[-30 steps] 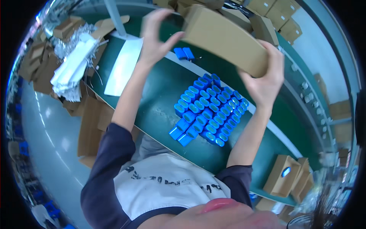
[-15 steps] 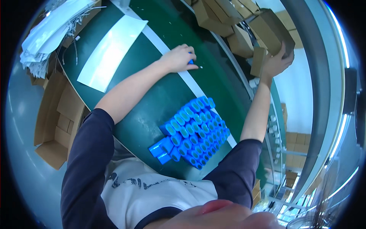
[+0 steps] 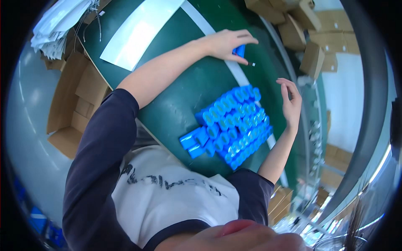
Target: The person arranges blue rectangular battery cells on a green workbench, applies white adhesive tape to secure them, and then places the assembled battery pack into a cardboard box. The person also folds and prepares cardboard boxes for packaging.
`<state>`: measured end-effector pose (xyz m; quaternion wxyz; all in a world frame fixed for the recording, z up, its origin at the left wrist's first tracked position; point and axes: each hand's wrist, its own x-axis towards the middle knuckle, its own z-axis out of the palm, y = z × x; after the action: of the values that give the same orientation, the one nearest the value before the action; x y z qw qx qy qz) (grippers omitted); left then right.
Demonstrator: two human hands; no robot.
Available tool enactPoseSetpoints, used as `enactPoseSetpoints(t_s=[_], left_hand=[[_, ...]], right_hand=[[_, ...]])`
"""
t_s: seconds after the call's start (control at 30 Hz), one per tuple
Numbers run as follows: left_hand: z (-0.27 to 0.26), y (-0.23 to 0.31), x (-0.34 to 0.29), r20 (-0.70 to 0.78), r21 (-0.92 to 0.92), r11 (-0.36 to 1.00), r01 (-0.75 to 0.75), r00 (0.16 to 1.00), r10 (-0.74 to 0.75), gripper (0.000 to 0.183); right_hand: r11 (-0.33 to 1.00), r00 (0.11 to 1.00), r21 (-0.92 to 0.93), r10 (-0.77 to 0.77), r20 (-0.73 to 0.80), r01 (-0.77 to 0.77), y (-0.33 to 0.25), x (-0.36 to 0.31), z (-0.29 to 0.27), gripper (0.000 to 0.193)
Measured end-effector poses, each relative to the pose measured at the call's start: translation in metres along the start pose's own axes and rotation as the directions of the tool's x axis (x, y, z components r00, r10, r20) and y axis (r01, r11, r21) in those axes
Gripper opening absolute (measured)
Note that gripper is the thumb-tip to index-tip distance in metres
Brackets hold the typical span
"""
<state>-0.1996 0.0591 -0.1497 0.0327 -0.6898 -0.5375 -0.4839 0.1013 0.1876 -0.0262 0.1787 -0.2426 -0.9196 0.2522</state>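
My left hand (image 3: 224, 45) reaches over the pale strip of the green work surface. Between its thumb and fingers is a blue-wrapped battery pack (image 3: 239, 51), mostly hidden by the hand, with a small dark lead and white-tipped connector (image 3: 251, 64) showing near the thumb. To the right, my right hand (image 3: 292, 102) is raised with nothing in it, its fingers partly spread. Below and between the hands stands a block of blue battery packs (image 3: 230, 121) in tight rows, oval ends up. A few packs (image 3: 193, 142) lie on their sides at the block's left end.
A glossy white sheet (image 3: 140, 35) lies on the green table (image 3: 167, 111) at far left. White sleeves with wires (image 3: 63, 27) hang over the corner. An open carton (image 3: 77, 100) stands beside the table's left edge. Cardboard boxes (image 3: 312, 60) crowd the far right.
My right hand has let go of the cardboard box at the far right and drawn back toward the blue packs. My left hand keeps the pack; the view has shifted.
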Motion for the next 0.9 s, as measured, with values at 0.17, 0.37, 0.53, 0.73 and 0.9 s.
enactPoseSetpoints(t_s=[0.17,0.37,0.53,0.73,0.9], left_hand=[[-0.004,0.022,-0.025,0.279,0.162,0.962,-0.219,0.945,0.168,0.049],[-0.042,0.051,-0.057,0.415,0.17,0.97,-0.174,0.905,0.09,0.044],[-0.039,0.098,-0.075,0.48,0.125,0.989,-0.077,0.877,0.008,0.048],[-0.057,0.12,-0.087,0.387,-0.091,0.996,-0.017,0.921,0.051,0.068],[-0.049,0.186,-0.123,0.195,-0.153,0.98,-0.126,0.969,0.155,0.1]], right_hand=[[0.928,0.916,0.342,0.259,-0.306,-0.148,0.019,-0.136,0.023,0.037],[0.845,0.892,0.533,0.266,-0.364,-0.034,0.004,-0.185,0.075,0.048],[0.758,0.892,0.653,0.292,-0.346,0.005,-0.01,-0.168,0.084,0.055],[0.731,0.893,0.675,0.237,-0.383,0.095,0.003,-0.177,0.087,0.054],[0.358,0.959,0.933,0.274,-0.079,-0.026,0.024,-0.139,0.062,0.058]])
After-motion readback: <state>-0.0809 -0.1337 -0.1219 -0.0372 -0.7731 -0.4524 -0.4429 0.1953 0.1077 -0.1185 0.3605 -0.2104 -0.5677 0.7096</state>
